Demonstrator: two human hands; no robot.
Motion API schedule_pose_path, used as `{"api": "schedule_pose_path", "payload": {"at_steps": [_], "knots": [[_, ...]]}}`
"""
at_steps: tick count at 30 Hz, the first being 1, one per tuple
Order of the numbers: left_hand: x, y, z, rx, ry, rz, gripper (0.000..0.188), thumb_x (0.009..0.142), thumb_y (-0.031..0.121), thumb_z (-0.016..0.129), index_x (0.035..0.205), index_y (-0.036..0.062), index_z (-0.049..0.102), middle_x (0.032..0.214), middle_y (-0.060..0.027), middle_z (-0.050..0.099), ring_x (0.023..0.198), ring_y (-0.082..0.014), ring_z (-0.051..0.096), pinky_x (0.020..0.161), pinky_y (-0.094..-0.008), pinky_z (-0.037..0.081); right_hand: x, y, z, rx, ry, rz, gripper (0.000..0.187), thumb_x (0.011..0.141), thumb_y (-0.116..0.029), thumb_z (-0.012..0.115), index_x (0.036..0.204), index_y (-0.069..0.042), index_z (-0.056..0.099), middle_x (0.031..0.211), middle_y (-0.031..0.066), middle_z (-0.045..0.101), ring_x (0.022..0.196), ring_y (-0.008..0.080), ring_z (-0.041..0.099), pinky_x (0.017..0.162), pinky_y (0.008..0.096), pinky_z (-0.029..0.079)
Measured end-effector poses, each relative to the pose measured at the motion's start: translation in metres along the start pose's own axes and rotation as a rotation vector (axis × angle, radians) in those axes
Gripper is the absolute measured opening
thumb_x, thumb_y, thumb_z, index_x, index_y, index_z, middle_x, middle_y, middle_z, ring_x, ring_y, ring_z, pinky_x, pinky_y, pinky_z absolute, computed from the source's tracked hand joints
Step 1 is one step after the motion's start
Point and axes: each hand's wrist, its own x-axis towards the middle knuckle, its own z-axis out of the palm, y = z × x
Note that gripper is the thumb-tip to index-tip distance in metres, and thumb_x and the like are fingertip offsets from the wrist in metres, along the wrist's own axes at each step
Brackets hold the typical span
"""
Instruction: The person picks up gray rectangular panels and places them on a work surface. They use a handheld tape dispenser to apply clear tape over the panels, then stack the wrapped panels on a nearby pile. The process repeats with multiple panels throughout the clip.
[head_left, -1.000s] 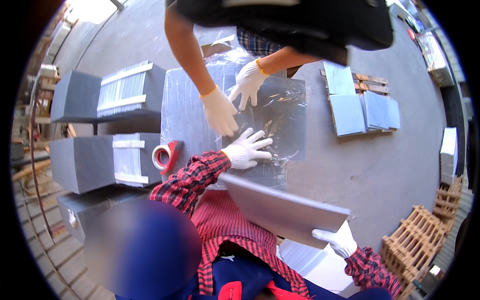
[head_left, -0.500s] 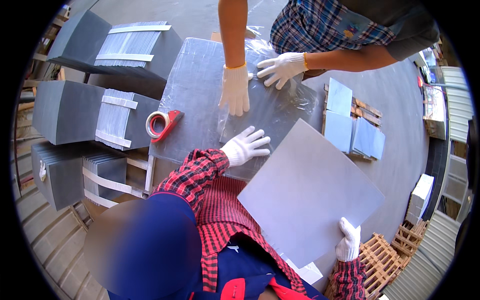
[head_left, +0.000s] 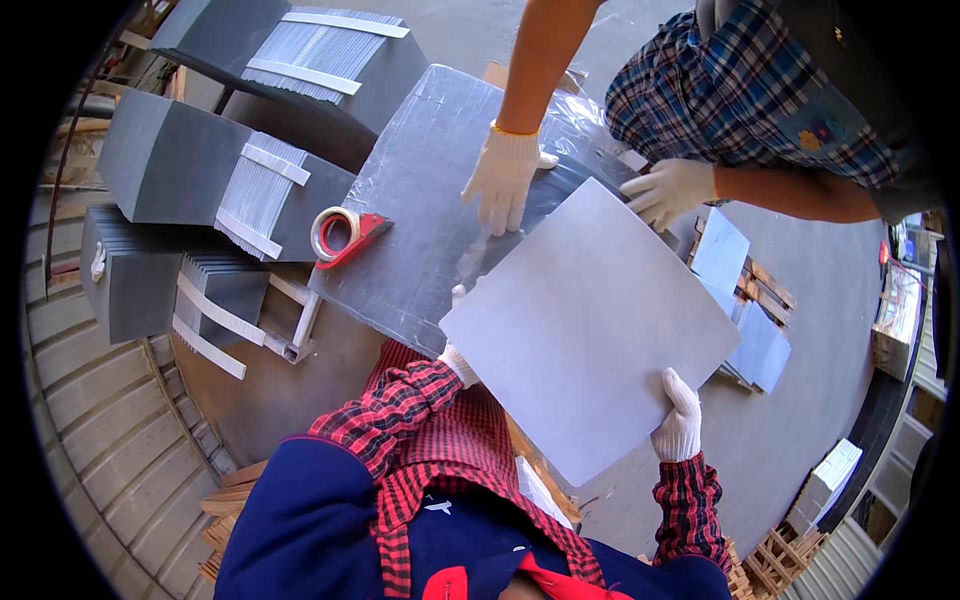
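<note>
A large square grey tile is tilted in front of me, partly over the table. My right hand, in a white knit glove, grips its near right edge with the thumb on top. At the left corner, my gloved left hand holds the tile from below; most of its fingers are hidden underneath. Behind the tile lies a plastic-wrapped grey slab stack. A co-worker's gloved hand hangs over that stack, while their other gloved hand is by the tile's far right edge.
A red tape dispenser lies on the wrapped stack's left side. Upright tile stacks with pale straps stand on the left. To the right, bluish slabs rest by a wooden pallet. More pallets are at lower right.
My left hand has left the plastic-covered surface and gone to the tile's left corner. The tile has shifted over the stack. The co-worker's right-side hand has moved to its far edge.
</note>
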Motion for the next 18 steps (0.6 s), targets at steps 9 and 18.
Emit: {"api": "schedule_pose_path", "payload": {"at_steps": [9, 18], "knots": [[0.006, 0.003, -0.036, -0.445, -0.279, -0.275, 0.051, 0.095, 0.037, 0.054, 0.137, 0.0078, 0.054, 0.143, -0.0152, 0.048, 0.131, -0.0307, 0.044, 0.107, -0.0548, 0.036, 0.059, -0.003, -0.007, 0.026, -0.098, 0.027, 0.027, 0.102, -0.025, 0.057, 0.108, 0.0, 0.063, 0.102, 0.0071, 0.067, 0.093, 0.0191, 0.064, 0.085, 0.0334, 0.053], [-0.007, 0.011, -0.054, -0.061, 0.082, -0.041, 0.039, 0.086, 0.028, 0.063, 0.124, 0.0173, 0.065, 0.136, -0.0132, 0.053, 0.128, -0.0446, 0.042, 0.1, -0.0712, 0.033, 0.126, -0.001, -0.006, 0.046, -0.225, 0.038, 0.03, 0.101, -0.026, 0.057, 0.111, 0.001, 0.062, 0.105, 0.0086, 0.067, 0.095, 0.0205, 0.065, 0.086, 0.0345, 0.054]]}}
